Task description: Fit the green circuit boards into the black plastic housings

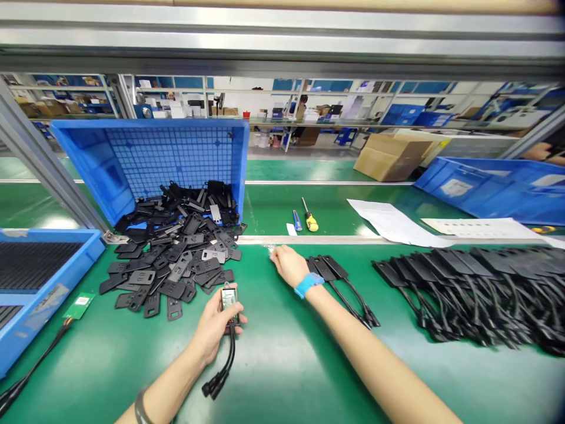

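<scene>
One open unit in hand, many closed ones to the right

The left hand grips it over the green bench, thumb across the bare circuit board; it seems unfinished. Fingers of the right hand bunch at some clear plastic; whether they pinch it, I cannot tell. Those and the few cased units near that hand look done; loose black plates at the blue crate look unused.

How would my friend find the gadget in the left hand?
Find the big blue crate with black pieces spilling onto the green table. Just in front, the left hand holds a small gadget with black cables. Unlike the black units by the blue wristband, its green circuit board shows.
</scene>
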The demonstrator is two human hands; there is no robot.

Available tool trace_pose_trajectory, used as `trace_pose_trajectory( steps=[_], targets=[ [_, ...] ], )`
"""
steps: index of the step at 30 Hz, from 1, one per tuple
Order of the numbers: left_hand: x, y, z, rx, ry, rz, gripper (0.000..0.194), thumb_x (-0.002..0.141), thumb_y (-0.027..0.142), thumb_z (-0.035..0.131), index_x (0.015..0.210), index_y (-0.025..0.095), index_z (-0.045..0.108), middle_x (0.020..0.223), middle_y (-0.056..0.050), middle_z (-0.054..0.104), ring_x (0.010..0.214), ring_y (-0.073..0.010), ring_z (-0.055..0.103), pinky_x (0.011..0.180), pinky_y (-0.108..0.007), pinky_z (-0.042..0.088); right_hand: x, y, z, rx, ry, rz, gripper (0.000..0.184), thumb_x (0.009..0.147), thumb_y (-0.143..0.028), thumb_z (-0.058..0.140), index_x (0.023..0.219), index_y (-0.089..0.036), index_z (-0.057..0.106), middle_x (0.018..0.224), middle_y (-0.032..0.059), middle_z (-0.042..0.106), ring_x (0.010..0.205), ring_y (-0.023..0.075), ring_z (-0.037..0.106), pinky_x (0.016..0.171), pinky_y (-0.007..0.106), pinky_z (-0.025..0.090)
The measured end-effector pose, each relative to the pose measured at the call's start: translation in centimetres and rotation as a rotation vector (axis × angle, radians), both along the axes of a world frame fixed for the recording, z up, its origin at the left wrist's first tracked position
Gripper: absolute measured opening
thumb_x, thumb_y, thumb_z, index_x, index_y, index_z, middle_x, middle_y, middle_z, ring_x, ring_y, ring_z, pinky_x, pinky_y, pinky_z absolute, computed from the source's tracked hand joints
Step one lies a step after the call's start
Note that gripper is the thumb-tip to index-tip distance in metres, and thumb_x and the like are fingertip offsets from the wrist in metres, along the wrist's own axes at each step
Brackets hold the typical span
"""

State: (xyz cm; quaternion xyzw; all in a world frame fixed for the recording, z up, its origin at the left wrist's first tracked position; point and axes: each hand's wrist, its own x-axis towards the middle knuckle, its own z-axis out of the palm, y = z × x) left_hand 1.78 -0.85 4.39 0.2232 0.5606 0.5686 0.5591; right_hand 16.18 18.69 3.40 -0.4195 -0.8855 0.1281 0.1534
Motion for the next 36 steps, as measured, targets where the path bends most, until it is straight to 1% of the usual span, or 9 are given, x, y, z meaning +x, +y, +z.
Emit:
trace_pose_trajectory(
  steps=[4, 7, 9, 13, 18, 23, 27, 31, 36],
  targets=[
    [-0.1, 0.0, -0.4, 0.067, -0.031, 0.001, 0.063, 0.064, 0.022, 0.076, 0.12, 0.016, 0.048, 0.093, -0.007, 0.063, 0.076, -0.0157, 0.061, 0.058, -0.022, 0.048, -2.4, 2.3, -0.2, -0.019, -0.004, -0.05, 0.016, 0.087, -0.009, 0.047, 0.08, -0.009, 0.061, 0.091, 0.0161, 0.061, 0.091, 0.0236, 0.057, 0.074, 0.03, 0.04],
    [-0.1, 0.2, -0.8, 0.1, -0.029, 0.027, 0.055, 0.065, 0.026, 0.078, 0.113, 0.013, 0.053, 0.1, -0.012, 0.064, 0.083, -0.0179, 0.062, 0.065, -0.024, 0.05, -5.7, 1.6, -0.6, -0.077, 0.067, 0.024, 0.01, 0.086, -0.022, 0.057, 0.088, -0.014, 0.063, 0.092, 0.0089, 0.063, 0.087, 0.0189, 0.058, 0.076, 0.027, 0.04],
    [-0.1, 0.2, -1.0, 0.09, -0.041, 0.044, 0.056, 0.066, 0.03, 0.079, 0.113, 0.013, 0.053, 0.098, -0.012, 0.064, 0.086, -0.0197, 0.063, 0.07, -0.026, 0.051, -7.7, 1.0, -1.1, -0.131, 0.124, 0.064, 0.021, 0.08, -0.029, 0.066, 0.093, -0.014, 0.062, 0.092, 0.0068, 0.062, 0.083, 0.0172, 0.058, 0.075, 0.026, 0.041],
    [-0.1, 0.2, -1.0, 0.035, -0.058, 0.038, 0.06, 0.07, 0.039, 0.076, 0.118, 0.017, 0.048, 0.098, -0.01, 0.064, 0.079, -0.0198, 0.065, 0.066, -0.029, 0.052, -9.4, 0.2, -1.9, -0.219, 0.239, 0.073, 0.022, 0.071, -0.027, 0.072, 0.084, -0.014, 0.059, 0.086, 0.0053, 0.06, 0.079, 0.0178, 0.056, 0.073, 0.028, 0.041],
    [-0.1, 0.0, -1.2, 0.05, -0.055, 0.017, 0.059, 0.069, 0.031, 0.075, 0.118, 0.018, 0.045, 0.099, -0.009, 0.063, 0.071, -0.0144, 0.062, 0.061, -0.024, 0.049, -6.4, -0.8, -2.1, -0.385, 0.401, 0.042, 0.011, 0.072, -0.016, 0.061, 0.08, -0.016, 0.053, 0.064, -0.0021, 0.052, 0.062, 0.0146, 0.052, 0.063, 0.028, 0.043],
    [0.2, 0.0, -1.4, 0.067, -0.04, -0.054, 0.056, 0.07, 0.025, 0.072, 0.117, 0.015, 0.045, 0.1, -0.012, 0.064, 0.072, -0.0151, 0.062, 0.062, -0.025, 0.049, -2.2, -4.2, -1.0, -0.656, 0.637, 0.068, 0.053, 0.075, -0.018, 0.048, 0.126, -0.019, 0.036, 0.082, 0.0, 0.054, 0.067, 0.0135, 0.055, 0.057, 0.025, 0.047],
    [0.3, 0.1, -1.6, 0.092, -0.024, -0.137, 0.05, 0.069, 0.027, 0.074, 0.111, 0.012, 0.05, 0.103, -0.014, 0.064, 0.071, -0.0153, 0.063, 0.063, -0.026, 0.049, -0.3, -7.5, 0.1, -1.037, 0.951, 0.117, 0.054, 0.076, -0.027, 0.057, 0.127, -0.024, 0.04, 0.082, -0.0015, 0.05, 0.067, 0.0122, 0.051, 0.061, 0.026, 0.048],
    [0.4, 0.3, -1.5, 0.108, -0.021, -0.199, 0.052, 0.065, 0.026, 0.079, 0.108, 0.012, 0.054, 0.097, -0.011, 0.064, 0.074, -0.0176, 0.064, 0.064, -0.026, 0.05, 0.1, -9.4, 0.0, -0.972, 0.97, 0.167, 0.035, 0.083, -0.034, 0.058, 0.113, -0.021, 0.045, 0.069, -0.005, 0.046, 0.064, 0.0113, 0.05, 0.063, 0.024, 0.043],
    [0.4, 0.3, -1.4, 0.121, -0.041, -0.244, 0.059, 0.058, 0.02, 0.084, 0.11, 0.013, 0.055, 0.092, -0.007, 0.065, 0.077, -0.0158, 0.064, 0.071, -0.025, 0.049, -0.1, -10.2, -0.5, -0.897, 0.865, 0.237, 0.031, 0.083, -0.036, 0.06, 0.106, -0.021, 0.048, 0.074, -0.0033, 0.05, 0.064, 0.0115, 0.053, 0.062, 0.025, 0.044]
  ],
)
